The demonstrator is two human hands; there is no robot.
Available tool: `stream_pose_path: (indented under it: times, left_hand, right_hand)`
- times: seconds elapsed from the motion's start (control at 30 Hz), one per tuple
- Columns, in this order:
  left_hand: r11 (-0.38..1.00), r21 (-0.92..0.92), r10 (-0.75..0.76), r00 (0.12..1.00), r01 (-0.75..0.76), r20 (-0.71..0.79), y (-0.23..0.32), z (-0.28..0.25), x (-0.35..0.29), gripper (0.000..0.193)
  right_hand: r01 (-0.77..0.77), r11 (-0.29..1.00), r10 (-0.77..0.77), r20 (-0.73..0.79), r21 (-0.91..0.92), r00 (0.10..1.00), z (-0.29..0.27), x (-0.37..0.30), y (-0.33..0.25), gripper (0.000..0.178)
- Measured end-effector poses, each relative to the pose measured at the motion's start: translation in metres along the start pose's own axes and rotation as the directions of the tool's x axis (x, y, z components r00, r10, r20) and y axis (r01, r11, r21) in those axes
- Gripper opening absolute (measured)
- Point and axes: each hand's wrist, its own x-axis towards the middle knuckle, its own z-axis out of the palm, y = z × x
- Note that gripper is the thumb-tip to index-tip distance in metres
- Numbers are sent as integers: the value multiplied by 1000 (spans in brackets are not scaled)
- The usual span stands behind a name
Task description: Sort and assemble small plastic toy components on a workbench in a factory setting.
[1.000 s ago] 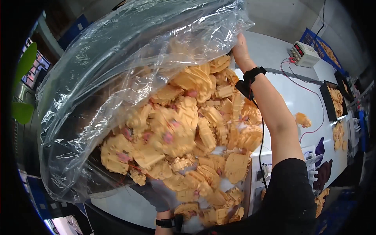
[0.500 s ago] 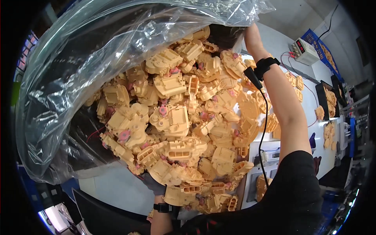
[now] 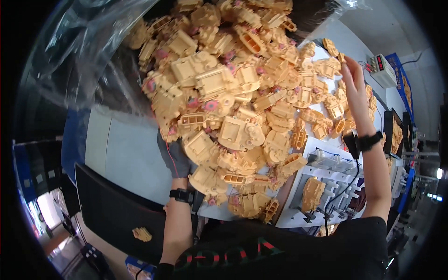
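A large heap of tan molded plastic housings (image 3: 240, 133) with pinkish-red round parts spreads over the table. My left hand (image 3: 175, 156), in a dark grey glove, lies flat against the heap's near left edge; its fingertips are partly hidden by housings. Across that glove runs a thin red wire (image 3: 171, 156). My right hand (image 3: 357, 91) is at the far right side of the heap, fingers stretched and apart, close to a few loose housings (image 3: 329, 67). A clear plastic bag (image 3: 88, 60) hangs at the far left, its mouth around the back of the heap.
A white fixture (image 3: 333, 184) with grey pegs and one tan housing stands right of the heap. Behind my right hand are a power supply (image 3: 381, 70) and a blue crate (image 3: 403, 84). A black tray (image 3: 394, 130) holds more housings. One housing (image 3: 142, 234) lies on a black surface.
The bag has been pulled back to the upper left, and housings have spread toward the right. My right hand has left the bag's edge and come down and right. My view has shifted.
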Motion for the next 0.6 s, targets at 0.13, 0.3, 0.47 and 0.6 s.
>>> stream_pose_path:
  times: [0.13, 0.3, 0.47, 0.6]
  left_hand:
    - [941, -339, -86, 981, 23, -172, 64, -27, 3, 56]
    - [987, -112, -142, 951, 115, -276, 59, -43, 3, 43]
    - [987, -9, -157, 950, 161, -271, 60, -56, 6, 36]
    - [986, -26, -164, 929, 165, -331, 60, -72, 11, 32]
  right_hand:
    - [174, 976, -132, 279, -130, 951, 25, -75, -53, 45]
    - [296, 954, -237, 726, 48, 645, 56, -128, -111, 50]
    - [404, 873, -381, 899, 273, 217, 94, -184, -127, 53]
    - [615, 699, -486, 873, 364, 36, 116, -217, -121, 50]
